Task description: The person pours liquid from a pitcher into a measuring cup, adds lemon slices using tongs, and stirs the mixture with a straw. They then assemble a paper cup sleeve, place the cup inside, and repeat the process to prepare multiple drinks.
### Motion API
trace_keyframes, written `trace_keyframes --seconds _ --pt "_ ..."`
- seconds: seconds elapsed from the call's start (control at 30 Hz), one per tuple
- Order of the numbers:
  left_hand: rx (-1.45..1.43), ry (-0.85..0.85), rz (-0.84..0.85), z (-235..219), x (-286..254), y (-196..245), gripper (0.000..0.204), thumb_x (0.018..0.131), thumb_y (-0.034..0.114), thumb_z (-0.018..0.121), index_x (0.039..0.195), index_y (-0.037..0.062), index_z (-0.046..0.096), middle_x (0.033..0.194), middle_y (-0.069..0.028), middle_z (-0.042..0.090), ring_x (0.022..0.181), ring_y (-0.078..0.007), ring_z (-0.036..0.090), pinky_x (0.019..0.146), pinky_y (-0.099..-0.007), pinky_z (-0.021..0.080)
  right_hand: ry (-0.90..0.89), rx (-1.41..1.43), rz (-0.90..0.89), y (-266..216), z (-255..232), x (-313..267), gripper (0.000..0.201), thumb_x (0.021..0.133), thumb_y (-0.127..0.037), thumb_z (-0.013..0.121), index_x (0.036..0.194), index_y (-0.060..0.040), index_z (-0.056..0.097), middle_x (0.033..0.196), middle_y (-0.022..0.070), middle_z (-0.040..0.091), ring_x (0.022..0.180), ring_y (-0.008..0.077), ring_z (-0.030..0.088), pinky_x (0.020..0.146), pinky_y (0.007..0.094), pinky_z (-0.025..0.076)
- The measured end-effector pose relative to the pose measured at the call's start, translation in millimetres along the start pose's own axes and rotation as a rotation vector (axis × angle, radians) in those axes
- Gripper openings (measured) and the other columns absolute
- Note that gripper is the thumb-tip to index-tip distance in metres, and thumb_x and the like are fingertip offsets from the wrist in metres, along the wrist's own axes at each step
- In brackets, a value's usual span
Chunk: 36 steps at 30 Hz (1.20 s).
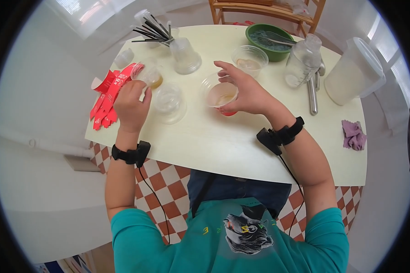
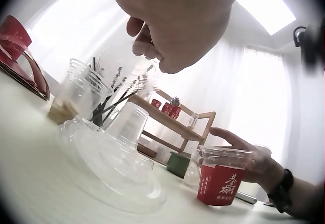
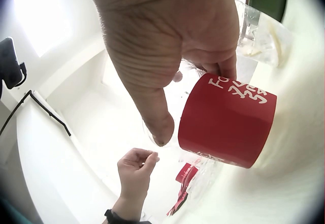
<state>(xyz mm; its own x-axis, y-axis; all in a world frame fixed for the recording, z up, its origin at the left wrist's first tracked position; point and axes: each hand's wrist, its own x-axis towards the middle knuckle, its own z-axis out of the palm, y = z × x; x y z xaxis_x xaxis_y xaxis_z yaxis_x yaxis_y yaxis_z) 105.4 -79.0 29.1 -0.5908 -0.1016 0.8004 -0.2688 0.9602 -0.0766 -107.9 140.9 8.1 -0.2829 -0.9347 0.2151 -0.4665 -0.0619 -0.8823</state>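
My left hand [image 1: 132,107], raised above the left part of the table, pinches the edge of a clear plastic lid [image 2: 121,61] between thumb and fingers. Below it stand a clear cup with brownish contents [image 1: 156,82] and a pile of clear dome lids [image 1: 169,103]. My right hand [image 1: 248,93] curves round the rim of a clear cup with a red sleeve [image 2: 219,184], thumb on the near side and fingers on the far side. This cup stands on the table with some pale drink inside. Its index finger sticks out above the rim.
Red cup sleeves [image 1: 108,102] lie at left. Behind are black straws [image 1: 155,32], upturned clear cups [image 1: 186,57], a clear bowl [image 1: 250,59] and a green basin [image 1: 271,43]. A bottle [image 1: 303,61], a metal tool [image 1: 313,98], a pitcher [image 1: 353,73] and a purple cloth [image 1: 353,135] are at right.
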Motion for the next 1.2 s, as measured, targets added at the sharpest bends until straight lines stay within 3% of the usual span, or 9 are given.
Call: trace_keyframes --seconds 0.1,0.47,0.7,0.77,0.93,0.97,1.03,1.1,1.2 --pt "-0.017 -0.204 -0.014 6.2 -14.1 5.1 0.019 0.070 0.008 0.075 0.084 0.0068 0.062 0.090 -0.0054 0.064 0.081 -0.0256 0.062 0.064 -0.0359 0.050 -0.001 0.003 0.003 0.5 0.1 -0.6 0.103 0.061 -0.008 0.084 0.147 -0.0142 0.028 0.134 0.0175 0.045 0.125 0.0293 0.048 0.101 0.0387 0.043" --pt "0.078 -0.174 0.236 2.6 -18.5 27.5 0.019 0.066 0.004 0.073 0.075 0.0064 0.057 0.081 -0.0069 0.061 0.080 -0.0278 0.059 0.071 -0.0377 0.046 0.008 -0.016 -0.019 2.8 0.3 -0.4 0.101 0.062 -0.008 0.083 0.146 -0.0134 0.028 0.133 0.0166 0.046 0.123 0.0279 0.049 0.102 0.0381 0.043" --pt "-0.179 -0.454 -0.038 5.5 -23.0 24.4 0.021 0.068 0.008 0.075 0.081 0.0043 0.060 0.084 -0.0091 0.063 0.083 -0.0295 0.060 0.076 -0.0377 0.046 0.026 -0.030 -0.026 3.5 -0.4 -0.4 0.101 0.061 -0.009 0.083 0.146 -0.0132 0.029 0.131 0.0162 0.048 0.120 0.0270 0.050 0.103 0.0377 0.042" --pt "-0.212 -0.509 -0.110 4.8 -17.8 28.4 0.022 0.068 0.010 0.077 0.083 0.0037 0.062 0.085 -0.0096 0.064 0.084 -0.0287 0.061 0.079 -0.0367 0.047 0.073 -0.015 -0.059 4.5 -0.9 0.8 0.100 0.060 -0.019 0.084 0.144 -0.0084 0.031 0.128 0.0213 0.050 0.117 0.0308 0.053 0.098 0.0394 0.045" --pt "-0.950 -0.563 -0.485 30.2 8.1 58.8 0.069 0.064 0.022 0.084 0.123 0.0057 0.052 0.114 -0.0095 0.061 0.110 -0.0208 0.058 0.092 -0.0369 0.047 0.170 0.204 -0.066 -3.8 -5.2 3.5 0.103 0.059 -0.019 0.086 0.144 -0.0083 0.029 0.130 0.0217 0.048 0.120 0.0320 0.051 0.100 0.0411 0.045" --pt "-0.958 -0.559 -0.481 38.6 13.5 67.4 0.069 0.064 0.022 0.084 0.123 0.0057 0.052 0.114 -0.0095 0.061 0.110 -0.0208 0.058 0.092 -0.0369 0.047 0.206 0.280 -0.087 -5.7 -6.6 3.4 0.104 0.058 -0.019 0.086 0.144 -0.0084 0.028 0.131 0.0219 0.047 0.121 0.0324 0.051 0.100 0.0415 0.044" --pt "-1.389 -0.524 -0.560 54.6 23.0 86.5 0.088 0.059 0.021 0.087 0.133 0.0052 0.042 0.123 -0.0079 0.055 0.116 -0.0202 0.054 0.096 -0.0386 0.046 0.243 0.324 -0.107 -12.0 -7.1 1.9 0.105 0.058 -0.017 0.087 0.144 -0.0085 0.028 0.131 0.0214 0.048 0.121 0.0314 0.050 0.101 0.0405 0.044" --pt "-1.475 -0.487 -0.553 64.4 31.3 100.8 0.091 0.056 0.017 0.089 0.133 0.0051 0.043 0.126 -0.0067 0.054 0.117 -0.0197 0.053 0.099 -0.0374 0.044 0.285 0.367 -0.125 -18.2 -9.0 0.3 0.105 0.057 -0.016 0.087 0.144 -0.0085 0.029 0.131 0.0210 0.048 0.122 0.0304 0.050 0.101 0.0396 0.044" --pt "-1.409 -0.427 -0.342 73.9 40.8 107.7 0.094 0.053 0.015 0.091 0.134 0.0056 0.042 0.128 -0.0065 0.053 0.119 -0.0196 0.051 0.100 -0.0358 0.044 0.309 0.211 -0.220 -26.2 -12.3 -3.0 0.112 0.055 -0.013 0.089 0.146 -0.0086 0.025 0.135 0.0158 0.045 0.125 0.0262 0.048 0.106 0.0390 0.039"
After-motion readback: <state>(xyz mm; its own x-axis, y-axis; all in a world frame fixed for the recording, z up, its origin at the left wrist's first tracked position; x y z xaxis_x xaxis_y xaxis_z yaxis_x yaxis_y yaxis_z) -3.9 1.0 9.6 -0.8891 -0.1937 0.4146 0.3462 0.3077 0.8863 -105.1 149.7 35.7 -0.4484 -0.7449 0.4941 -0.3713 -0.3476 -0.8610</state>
